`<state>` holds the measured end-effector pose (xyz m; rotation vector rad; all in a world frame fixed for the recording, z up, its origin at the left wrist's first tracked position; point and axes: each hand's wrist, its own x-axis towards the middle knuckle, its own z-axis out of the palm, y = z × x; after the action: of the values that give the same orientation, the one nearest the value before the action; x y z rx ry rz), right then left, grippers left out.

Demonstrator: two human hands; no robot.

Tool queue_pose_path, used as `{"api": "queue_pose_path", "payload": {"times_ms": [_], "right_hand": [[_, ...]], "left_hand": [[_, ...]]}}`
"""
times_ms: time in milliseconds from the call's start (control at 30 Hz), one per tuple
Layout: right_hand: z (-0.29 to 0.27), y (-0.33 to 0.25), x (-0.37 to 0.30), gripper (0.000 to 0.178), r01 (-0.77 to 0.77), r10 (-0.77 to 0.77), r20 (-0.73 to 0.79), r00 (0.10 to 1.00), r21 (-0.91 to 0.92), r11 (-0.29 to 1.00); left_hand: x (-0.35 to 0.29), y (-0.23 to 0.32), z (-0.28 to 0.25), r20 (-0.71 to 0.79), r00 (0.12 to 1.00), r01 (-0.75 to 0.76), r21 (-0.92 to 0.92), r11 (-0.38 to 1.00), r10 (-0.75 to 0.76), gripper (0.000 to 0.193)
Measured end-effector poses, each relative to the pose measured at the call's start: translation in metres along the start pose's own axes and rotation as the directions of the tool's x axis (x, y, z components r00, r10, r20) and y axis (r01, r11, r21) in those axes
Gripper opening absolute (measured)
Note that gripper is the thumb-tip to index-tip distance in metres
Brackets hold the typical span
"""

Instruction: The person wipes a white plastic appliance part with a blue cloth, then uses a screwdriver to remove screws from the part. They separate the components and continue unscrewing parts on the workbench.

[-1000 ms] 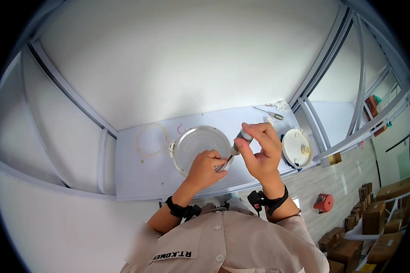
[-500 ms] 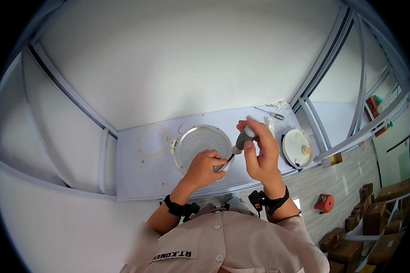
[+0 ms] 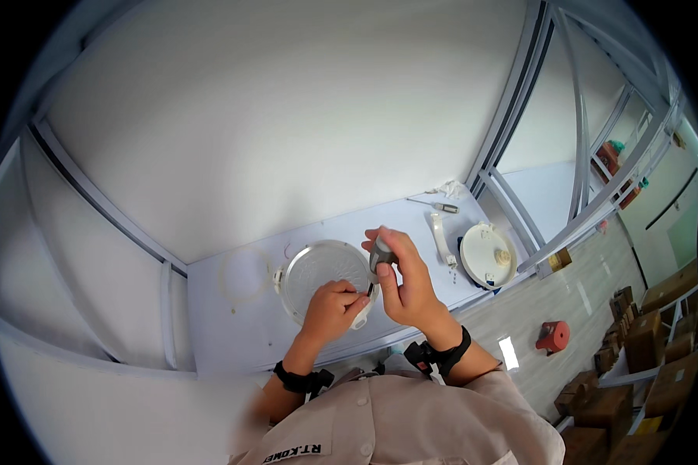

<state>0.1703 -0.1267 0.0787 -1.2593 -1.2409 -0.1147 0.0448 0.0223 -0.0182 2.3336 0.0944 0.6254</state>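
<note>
A round silvery metal lid (image 3: 306, 271) lies on the white table, with pale fittings at its rim. My right hand (image 3: 411, 291) is wrapped round the grey handle of a screwdriver (image 3: 381, 253). The screwdriver points steeply down at the lid's near right rim. Beside its dark shaft, my left hand (image 3: 331, 311) is pinched closed over the lid, thumb and forefinger at the tip. What the left fingers hold, if anything, is hidden. A pale part shows under them at the rim.
Right of my hands lie a long white handle (image 3: 442, 239), several tiny screws (image 3: 454, 275) and a round cream lid (image 3: 481, 249). Behind them are another screwdriver (image 3: 446, 208) and crumpled white material (image 3: 451, 188). A cream ring (image 3: 222, 280) lies left. A red stool (image 3: 553, 336) stands on the floor.
The view has shifted. The screwdriver in my right hand stands more upright, and my right hand uncovers the white handle and screws. My left hand stays pinched at the rim.
</note>
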Motion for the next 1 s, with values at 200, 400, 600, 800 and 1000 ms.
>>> {"api": "queue_pose_path", "payload": {"times_ms": [200,400,600,800,1000], "right_hand": [[-0.008,-0.009,0.005,0.060,0.111,-0.143,-0.091,0.986,-0.293,0.950],[-0.014,-0.008,0.001,0.058,0.080,-0.110,-0.104,0.988,-0.256,0.963],[-0.017,-0.003,-0.004,0.063,0.125,-0.122,0.027,0.992,-0.202,0.971],[-0.020,-0.011,0.002,0.061,0.207,-0.239,-0.037,0.970,-0.384,0.900],[-0.015,0.001,-0.007,0.053,0.160,-0.191,-0.122,0.974,-0.227,0.961]], "left_hand": [[0.001,0.003,0.004,-0.044,0.998,0.039,-0.025,0.999,-0.040,0.014],[0.001,0.013,0.000,-0.041,0.997,0.066,0.007,0.998,-0.066,0.015],[0.001,0.013,0.000,-0.057,0.996,0.067,0.010,0.998,-0.066,0.014],[0.005,0.017,-0.002,-0.011,0.994,0.106,-0.055,0.993,-0.107,0.014],[0.007,0.025,-0.009,0.020,0.994,0.111,-0.045,0.993,-0.110,0.013]]}}
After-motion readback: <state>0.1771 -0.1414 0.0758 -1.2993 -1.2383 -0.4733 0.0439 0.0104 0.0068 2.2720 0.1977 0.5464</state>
